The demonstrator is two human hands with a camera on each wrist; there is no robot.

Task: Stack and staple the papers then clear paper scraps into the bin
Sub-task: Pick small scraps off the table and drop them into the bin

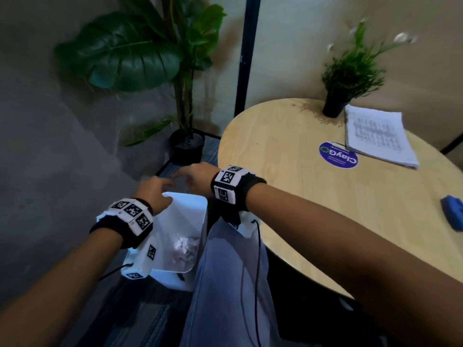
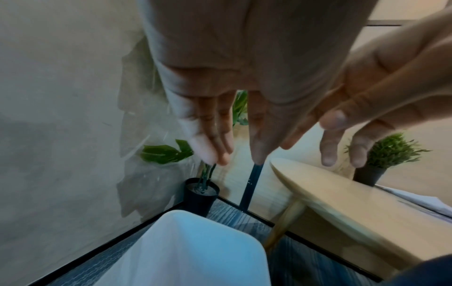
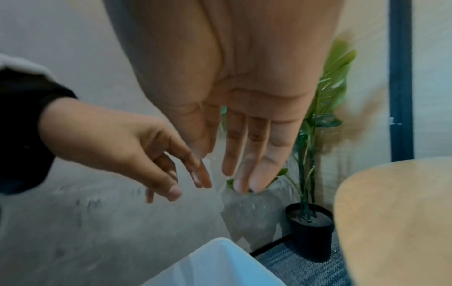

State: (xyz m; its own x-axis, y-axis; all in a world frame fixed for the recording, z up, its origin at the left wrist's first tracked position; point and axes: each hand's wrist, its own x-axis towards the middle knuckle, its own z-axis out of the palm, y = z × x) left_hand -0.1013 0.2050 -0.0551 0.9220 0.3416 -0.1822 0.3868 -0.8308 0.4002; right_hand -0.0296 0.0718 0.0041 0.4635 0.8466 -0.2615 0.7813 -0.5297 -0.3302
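Observation:
A white bin (image 1: 193, 204) stands on the floor left of the round wooden table (image 1: 300, 196), with crumpled paper scraps (image 1: 185, 247) lying inside it. My left hand (image 1: 155, 191) hovers over the bin's far rim, fingers straight and holding nothing. My right hand (image 1: 195, 175) hangs just beyond it, fingers also spread and bare. The left wrist view shows my left hand (image 2: 234, 147) over the bin (image 2: 186, 249), with my right hand (image 2: 342, 135) beside it. A stack of printed papers (image 1: 375, 136) lies on the table's far side, and a blue stapler (image 1: 453, 211) near its right edge.
A small potted plant (image 1: 350, 78) stands next to the papers, and a round blue sticker (image 1: 338, 155) lies in front of them. A tall potted plant (image 1: 185, 144) stands on the floor beyond the bin, near a dark post (image 1: 246, 53). My leg (image 1: 225, 284) is beside the bin.

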